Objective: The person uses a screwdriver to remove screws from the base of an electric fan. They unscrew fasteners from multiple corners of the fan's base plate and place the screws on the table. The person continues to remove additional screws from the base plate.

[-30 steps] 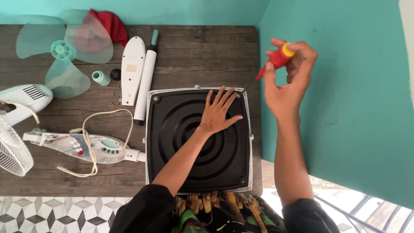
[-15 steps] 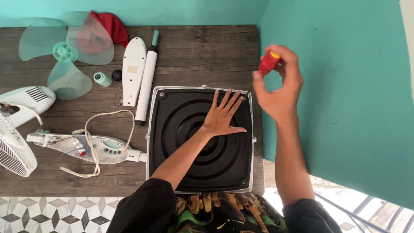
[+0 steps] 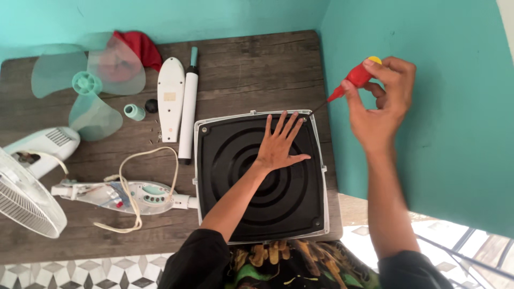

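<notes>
With the black square base (image 3: 257, 176) flat on the wooden table (image 3: 241, 69), left hand (image 3: 279, 144) spread open, pressing it steady; right hand (image 3: 380, 104) closed around a red screwdriver (image 3: 353, 80), tip angled at the base's far right corner screw. Fan blade (image 3: 88, 85), white covers (image 3: 171, 99) and cord (image 3: 134, 187) set aside to the left.

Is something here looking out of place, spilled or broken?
Nothing looks spilled or broken. A fan lies in parts on the wooden table: blade, grille, white tube. Small screws lie loose near the white cover. The left hand lies flat on the black square base; the right hand holds a red screwdriver.
</notes>
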